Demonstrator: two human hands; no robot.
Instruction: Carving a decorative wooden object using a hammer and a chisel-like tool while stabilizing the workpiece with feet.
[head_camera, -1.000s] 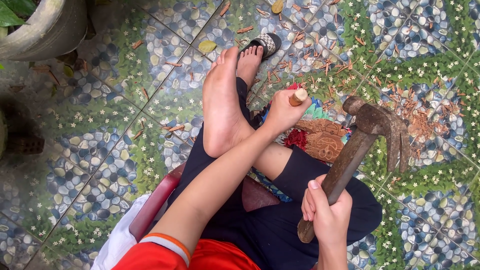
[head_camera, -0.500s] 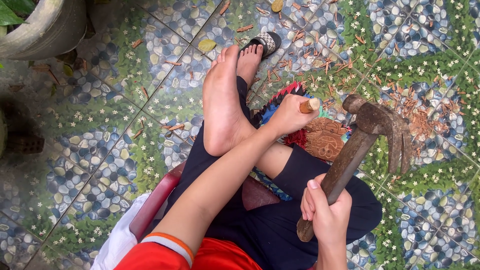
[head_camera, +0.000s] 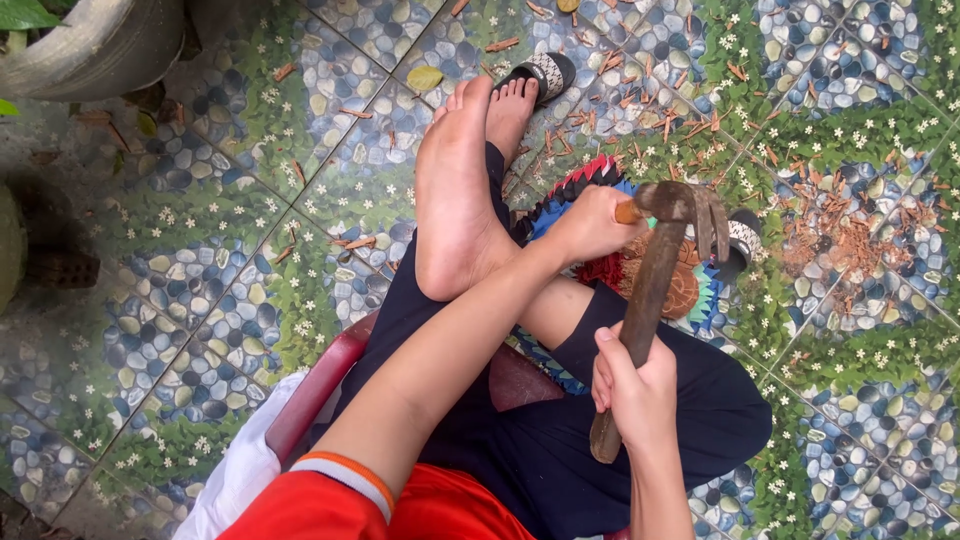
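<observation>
Strike squarely with the claw hammer (head_camera: 672, 215) clenched in the right hand (head_camera: 634, 388), left hand (head_camera: 588, 224) gripping the wooden-handled chisel (head_camera: 628, 212) steady, fingers away from the head.

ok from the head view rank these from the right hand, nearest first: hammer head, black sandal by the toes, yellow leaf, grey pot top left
From the right hand, low on the hammer handle:
1. hammer head, straight up the handle.
2. black sandal, farther up, beside the toes.
3. yellow leaf, up and left of the sandal.
4. grey pot, far top-left corner.
</observation>
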